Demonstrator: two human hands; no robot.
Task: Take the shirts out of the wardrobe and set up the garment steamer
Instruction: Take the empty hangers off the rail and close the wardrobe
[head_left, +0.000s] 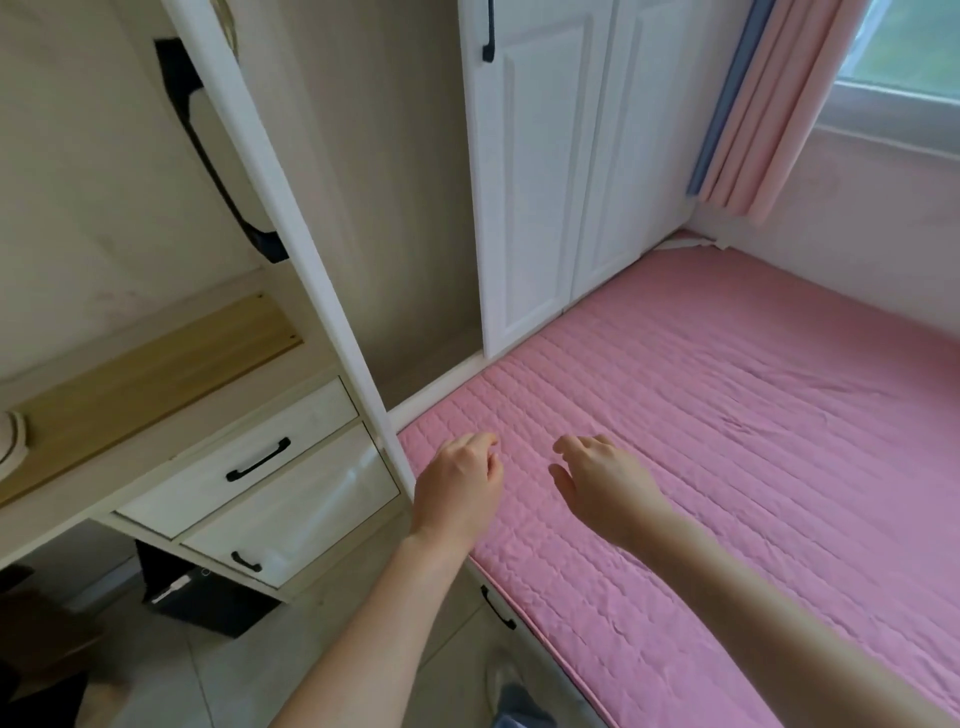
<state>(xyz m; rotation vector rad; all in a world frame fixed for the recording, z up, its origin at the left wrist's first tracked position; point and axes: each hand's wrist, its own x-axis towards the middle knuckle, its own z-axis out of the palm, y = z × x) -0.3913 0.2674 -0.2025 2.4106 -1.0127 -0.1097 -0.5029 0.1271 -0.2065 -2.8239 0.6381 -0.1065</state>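
Note:
Both my hands hover over the near left corner of a pink quilted mattress. My left hand has loosely curled fingers and holds nothing. My right hand is beside it, fingers relaxed and empty. A white wardrobe door with a long black handle stands swung open on the left. Behind it the beige wardrobe interior shows no clothes. Two more white wardrobe doors stand closed at the back. No shirts or steamer are in view.
A cream desk with two black-handled drawers sits at the left, a dark bin beneath it. A pink and blue curtain hangs by the window at the upper right. The bed base has a drawer handle. Pale tiled floor lies below.

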